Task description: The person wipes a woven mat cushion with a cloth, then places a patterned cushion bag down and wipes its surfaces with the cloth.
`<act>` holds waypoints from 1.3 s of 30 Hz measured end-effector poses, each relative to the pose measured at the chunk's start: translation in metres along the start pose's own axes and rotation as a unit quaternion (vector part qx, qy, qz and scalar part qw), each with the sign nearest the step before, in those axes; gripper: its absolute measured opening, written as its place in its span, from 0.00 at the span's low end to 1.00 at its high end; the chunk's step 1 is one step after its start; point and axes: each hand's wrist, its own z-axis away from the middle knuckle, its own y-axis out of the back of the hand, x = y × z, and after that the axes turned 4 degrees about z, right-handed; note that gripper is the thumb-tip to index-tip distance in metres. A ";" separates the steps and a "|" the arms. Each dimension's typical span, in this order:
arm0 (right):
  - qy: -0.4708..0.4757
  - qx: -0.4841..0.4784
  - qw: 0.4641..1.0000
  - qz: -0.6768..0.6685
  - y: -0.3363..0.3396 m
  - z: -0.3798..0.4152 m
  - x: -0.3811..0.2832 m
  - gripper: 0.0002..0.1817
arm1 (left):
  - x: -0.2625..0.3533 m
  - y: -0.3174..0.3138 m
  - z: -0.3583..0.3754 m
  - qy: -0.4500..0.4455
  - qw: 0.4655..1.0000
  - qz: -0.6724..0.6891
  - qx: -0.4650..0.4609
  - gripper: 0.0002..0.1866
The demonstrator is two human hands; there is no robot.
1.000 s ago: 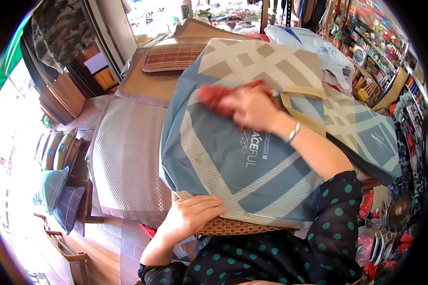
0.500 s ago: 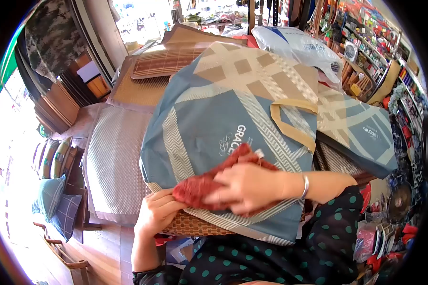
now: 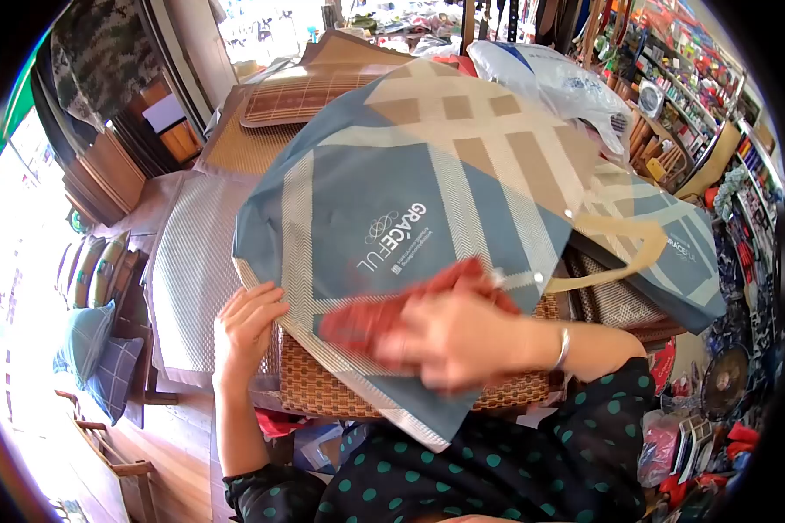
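We are noting, nearest, that a corner of the bag (image 3: 349, 209) is overhanging the front edge of the woven mat (image 3: 314, 375) and is lying across the shirt (image 3: 384, 475). In our judgement this unsupported corner is posing the chief risk: a strong pull toward the body could be dragging the bag off the mat.

The left hand (image 3: 249, 327) is resting its fingers on the bag's left edge; its thumb side is not showing, so we are unable to tell whether it is pinching or only pressing. If that hold is slipping, the bag could be turning under the other hand.

The right hand (image 3: 449, 340) is gripping a bunched red cloth (image 3: 392, 318) against the bag's lower part. Both are blurring, so finger detail is escaping us. We are judging that hard rubbing could be creasing the fabric.

The bag's blue face is spreading fairly smooth beyond the cloth, giving that hand room forward and leftward. Rightward, room is narrowing: the strap (image 3: 628, 231) is looping out past the bag's right edge toward a second bag (image 3: 702, 283), and the bracelet (image 3: 563, 347) could be catching on it.

Farther left, a silver mat (image 3: 196, 270) is lying beside the bag. Beyond, a plaid mat (image 3: 310, 100) and a plastic bag (image 3: 541, 78) are bordering the far side.
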 end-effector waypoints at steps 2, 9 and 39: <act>0.067 0.000 0.996 -0.058 -0.011 0.002 -0.014 0.24 | -0.005 0.003 -0.003 -0.002 1.000 -0.014 0.001 0.09; -0.390 -0.031 0.910 0.135 0.052 0.018 0.098 0.27 | -0.063 0.007 0.022 0.113 0.993 0.003 0.045 0.11; -0.039 -0.040 0.996 0.066 0.007 -0.009 0.025 0.21 | 0.084 0.005 0.020 0.018 0.969 0.135 -0.204 0.22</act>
